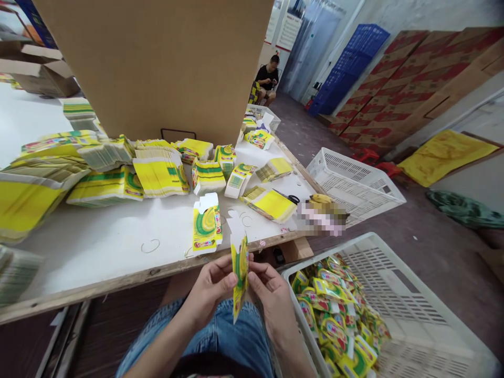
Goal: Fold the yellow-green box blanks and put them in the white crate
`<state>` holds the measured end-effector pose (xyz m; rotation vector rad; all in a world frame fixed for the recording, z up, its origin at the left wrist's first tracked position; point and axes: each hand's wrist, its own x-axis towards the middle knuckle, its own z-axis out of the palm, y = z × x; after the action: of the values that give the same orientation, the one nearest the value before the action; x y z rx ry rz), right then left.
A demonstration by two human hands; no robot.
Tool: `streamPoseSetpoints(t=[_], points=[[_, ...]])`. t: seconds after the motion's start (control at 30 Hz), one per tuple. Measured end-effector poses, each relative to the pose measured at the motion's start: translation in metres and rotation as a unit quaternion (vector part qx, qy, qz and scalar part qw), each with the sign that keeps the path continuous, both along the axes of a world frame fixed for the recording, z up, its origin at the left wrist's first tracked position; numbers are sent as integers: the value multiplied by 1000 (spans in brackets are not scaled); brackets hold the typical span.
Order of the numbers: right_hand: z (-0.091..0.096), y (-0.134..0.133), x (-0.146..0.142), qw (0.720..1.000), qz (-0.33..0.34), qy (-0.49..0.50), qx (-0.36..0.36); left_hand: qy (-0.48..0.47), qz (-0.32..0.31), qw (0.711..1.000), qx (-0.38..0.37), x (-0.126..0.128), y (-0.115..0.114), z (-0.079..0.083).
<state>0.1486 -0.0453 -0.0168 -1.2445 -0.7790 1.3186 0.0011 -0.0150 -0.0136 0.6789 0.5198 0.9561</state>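
Pinching a thin yellow-and-green carton (pixel 240 262) between thumb and fingers, the left hand (pixel 210 289) holds it above the lap, just before the near edge of the surface (pixel 114 226). The right hand (pixel 273 294) comes to the other side of the same carton, its fingertips at the right edge; if they also press on it, I cannot tell from where I stand. So the carton is between both hands, turned almost edge-on to the person, and its long axis goes from the white flaps (pixel 237 227) at the far end down to a lower tip over the denim shorts (pixel 216 336). The flap end points away from both palms, toward the surface. A second carton (pixel 205 223) lies there, just beyond the left hand. At the right side stands a basket (pixel 409 294) with a heap of small packs (pixel 334 315), and the right hand is clearly the nearer one to it. Farther back, stacks of flat cartons (pixel 159 170) make a row before a big cardboard panel (pixel 157 63).
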Motion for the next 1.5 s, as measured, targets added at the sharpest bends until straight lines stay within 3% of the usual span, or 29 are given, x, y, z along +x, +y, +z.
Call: streamPoseSetpoints(t=[0.2,0.3,0.43,0.57,0.83,1.03,1.2,1.37,1.43,1.5], points=[[1,0,0,998,5,-60,-9,12,4,1000,12,2,-1,-1],[3,0,2,990,-2,-143,14,11,0,1000,2,0,0,5],[17,1,11,925,-38,-344,156,-13,-48,998,-37,-5,0,13],[29,4,17,875,81,-411,243,-42,-91,994,-43,-9,-1,15],[25,6,9,886,0,-411,216,-41,-104,993,-45,-9,0,18],[33,8,14,886,96,-417,180,-14,-99,994,-44,-8,-1,12],[33,10,24,871,110,-428,215,4,-99,994,-33,-6,-1,9],[30,9,26,862,125,-446,206,8,-87,994,-70,-4,0,7],[26,8,23,865,104,-448,201,14,-75,994,-76,-3,1,7],[20,6,20,875,33,-441,196,22,-57,995,-79,-3,1,7]])
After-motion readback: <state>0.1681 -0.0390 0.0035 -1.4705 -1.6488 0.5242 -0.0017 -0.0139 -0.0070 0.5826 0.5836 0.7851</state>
